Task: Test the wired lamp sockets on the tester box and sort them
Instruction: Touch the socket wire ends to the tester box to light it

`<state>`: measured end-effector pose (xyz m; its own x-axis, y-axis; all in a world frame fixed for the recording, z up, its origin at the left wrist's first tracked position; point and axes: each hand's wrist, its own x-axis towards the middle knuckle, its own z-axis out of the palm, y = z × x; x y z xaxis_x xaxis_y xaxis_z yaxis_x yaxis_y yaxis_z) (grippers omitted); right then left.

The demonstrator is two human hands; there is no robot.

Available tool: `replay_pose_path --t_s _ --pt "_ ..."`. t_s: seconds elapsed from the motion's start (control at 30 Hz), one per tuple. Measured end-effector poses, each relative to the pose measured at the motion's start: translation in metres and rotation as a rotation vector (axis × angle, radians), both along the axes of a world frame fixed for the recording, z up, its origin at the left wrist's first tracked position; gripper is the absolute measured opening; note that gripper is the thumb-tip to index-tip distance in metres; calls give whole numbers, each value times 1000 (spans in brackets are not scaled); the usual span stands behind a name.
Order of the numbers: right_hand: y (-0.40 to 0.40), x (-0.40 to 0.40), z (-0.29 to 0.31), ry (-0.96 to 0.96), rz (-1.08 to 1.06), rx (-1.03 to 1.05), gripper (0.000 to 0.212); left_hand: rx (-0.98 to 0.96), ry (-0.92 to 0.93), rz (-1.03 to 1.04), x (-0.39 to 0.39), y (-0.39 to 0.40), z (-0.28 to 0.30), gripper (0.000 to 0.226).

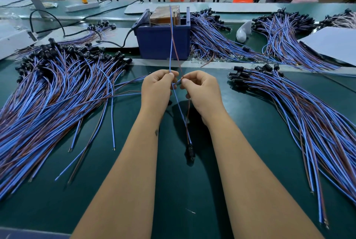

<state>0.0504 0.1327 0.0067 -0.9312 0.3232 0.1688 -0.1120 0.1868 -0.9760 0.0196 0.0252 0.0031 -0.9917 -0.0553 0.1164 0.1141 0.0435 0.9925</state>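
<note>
Black socket (pixel 189 151) hangs nearest me, between my forearms, just over the green mat (pixel 192 200). Its blue and brown leads rise and cross between my hands. My left hand (pixel 157 89) pinches the blue lead; my right hand (pixel 201 89) pinches the brown. Lead tips reach the blue tester box (pixel 161 43). Socket piles lie left (pixel 57 84) and right (pixel 289 100).

Both forearms are running off the bottom edge; wire piles left (pixel 57 92) and right (pixel 300 115) of the hands are spilling past the side edges; the dangling socket (pixel 190 151) is blurring.
</note>
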Motion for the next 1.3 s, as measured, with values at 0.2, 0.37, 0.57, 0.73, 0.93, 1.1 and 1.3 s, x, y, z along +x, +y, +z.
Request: replay_pose_path --t_s 0.2,0.37,0.57,0.73,0.93,1.1,1.3 --pt "3 1 0 -17 -50 -44 12 4 0 86 -1 -2 0 24" --pt "2 0 0 -43 -86 -71 12 56 -13 178 -2 -5 0 24" --pt "4 1 3 -42 -112 -137 16 158 -50 290 -6 -10 0 24" --pt "6 2 6 -18 -144 -261 19 290 -79 364 -8 -13 2 26" --pt "8 1 5 -34 -157 -254 18 248 -74 341 -7 -11 1 27" --pt "6 1 2 -56 -137 -144 17 210 -78 315 -9 -12 0 24" --pt "5 0 1 -66 -122 -57 16 163 -77 292 -9 -11 -1 22"
